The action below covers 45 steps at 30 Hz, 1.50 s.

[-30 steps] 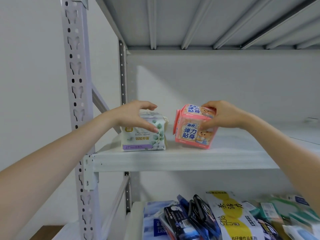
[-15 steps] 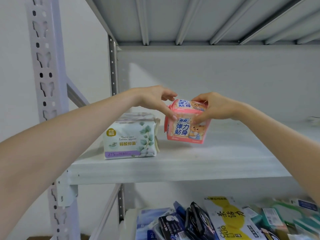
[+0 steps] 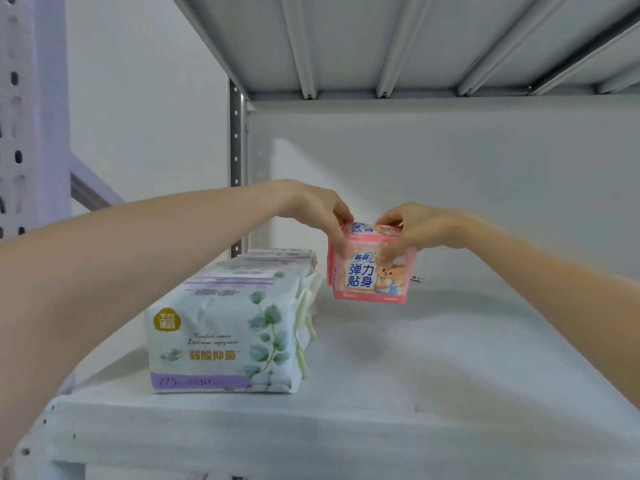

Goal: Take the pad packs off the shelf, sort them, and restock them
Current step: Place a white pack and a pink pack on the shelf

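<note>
On the shelf [image 3: 450,358], roughly mid-depth, a pink pad pack [image 3: 369,277] stands upright, blue print and a cartoon bear facing the camera. Both hands are on it. Left hand [image 3: 317,211] comes in from the left over the top: fingers curled down, pinching the pack's upper left corner, fingertip on the front edge. Right hand [image 3: 417,226] comes in from the right, fingers curled over the top right corner, thumb pressed on the front face. Both are clamped on this pack, none spread. Cannot tell if the pack's bottom sits on the shelf board or is just off it.

Left of it, near but apart, a white pad pack [image 3: 221,341] with green leaf print and a purple strip stands at the front edge, face to the camera. More white packs [image 3: 277,261] line up right behind it, touching, running toward the back wall. Neither hand touches these; the left forearm passes above them.

Small green and red item [image 3: 418,278] lies on the shelf just behind the pink pack's right side; too small to identify. Grey upper shelf [image 3: 381,39] with ribs overhead. Perforated rear post [image 3: 236,150] at back left, blurred front post [image 3: 20,116] at far left.
</note>
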Each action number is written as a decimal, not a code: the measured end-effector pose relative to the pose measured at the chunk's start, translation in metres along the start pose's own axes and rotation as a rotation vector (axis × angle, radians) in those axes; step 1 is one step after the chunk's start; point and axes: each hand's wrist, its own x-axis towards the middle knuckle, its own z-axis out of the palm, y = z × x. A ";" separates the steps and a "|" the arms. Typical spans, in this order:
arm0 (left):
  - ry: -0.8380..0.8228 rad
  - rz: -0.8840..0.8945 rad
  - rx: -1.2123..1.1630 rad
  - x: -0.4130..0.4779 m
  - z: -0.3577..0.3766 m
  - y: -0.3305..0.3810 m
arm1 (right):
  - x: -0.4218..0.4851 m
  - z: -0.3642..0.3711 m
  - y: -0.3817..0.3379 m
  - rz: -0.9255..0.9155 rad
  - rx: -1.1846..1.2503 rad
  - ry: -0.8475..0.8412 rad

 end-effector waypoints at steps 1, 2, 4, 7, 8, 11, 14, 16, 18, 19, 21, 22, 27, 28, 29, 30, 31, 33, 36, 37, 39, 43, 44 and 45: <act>-0.010 -0.010 0.014 0.007 0.001 -0.003 | 0.008 0.002 0.003 0.003 0.004 -0.019; -0.023 -0.020 0.027 0.014 0.003 -0.005 | 0.015 0.003 0.006 0.006 0.005 -0.037; -0.050 -0.040 0.045 0.026 0.006 -0.010 | 0.028 0.006 0.010 0.010 -0.002 -0.074; -0.092 -0.061 0.062 0.040 0.010 -0.017 | 0.046 0.011 0.016 0.019 -0.011 -0.115; -0.104 -0.064 0.069 0.044 0.011 -0.020 | 0.051 0.013 0.017 0.022 -0.012 -0.123; -0.139 -0.077 0.084 0.054 0.016 -0.027 | 0.064 0.019 0.022 0.031 -0.020 -0.140; -0.175 -0.088 0.086 0.062 0.024 -0.034 | 0.072 0.028 0.028 0.052 -0.023 -0.167; -0.201 -0.091 0.091 0.065 0.030 -0.037 | 0.075 0.033 0.033 0.059 -0.015 -0.198; -0.213 -0.092 0.093 0.069 0.034 -0.040 | 0.077 0.035 0.038 0.067 0.028 -0.206; -0.216 -0.094 0.088 0.070 0.035 -0.042 | 0.078 0.036 0.040 0.072 0.050 -0.207; -0.221 -0.098 0.083 0.071 0.037 -0.042 | 0.078 0.037 0.043 0.081 0.073 -0.216; -0.223 -0.098 0.087 0.071 0.037 -0.042 | 0.079 0.037 0.043 0.086 0.077 -0.222; -0.220 -0.083 0.112 0.068 0.038 -0.039 | 0.078 0.038 0.042 0.096 0.041 -0.219; -0.219 -0.081 0.117 0.068 0.038 -0.039 | 0.078 0.038 0.042 0.096 0.027 -0.213; -0.218 -0.081 0.124 0.066 0.038 -0.038 | 0.077 0.038 0.041 0.097 0.012 -0.206; -0.218 -0.081 0.133 0.065 0.038 -0.037 | 0.077 0.039 0.041 0.097 -0.003 -0.198; -0.219 -0.081 0.144 0.064 0.038 -0.035 | 0.076 0.039 0.040 0.097 -0.017 -0.189; -0.223 -0.085 0.176 0.062 0.038 -0.031 | 0.074 0.040 0.040 0.089 -0.048 -0.169; -0.216 -0.098 0.242 0.060 0.037 -0.023 | 0.072 0.040 0.039 0.068 -0.116 -0.125; -0.209 -0.107 0.260 0.058 0.036 -0.021 | 0.070 0.039 0.038 0.061 -0.138 -0.106; -0.184 -0.132 0.282 0.053 0.032 -0.016 | 0.066 0.037 0.038 0.044 -0.156 -0.071; -0.088 -0.147 0.298 0.031 0.021 -0.005 | 0.045 0.028 0.039 0.009 -0.182 0.014; -0.066 -0.146 0.297 0.024 0.019 -0.001 | 0.037 0.026 0.040 0.008 -0.183 0.036; -0.043 -0.141 0.292 0.016 0.017 0.003 | 0.029 0.025 0.039 0.008 -0.178 0.059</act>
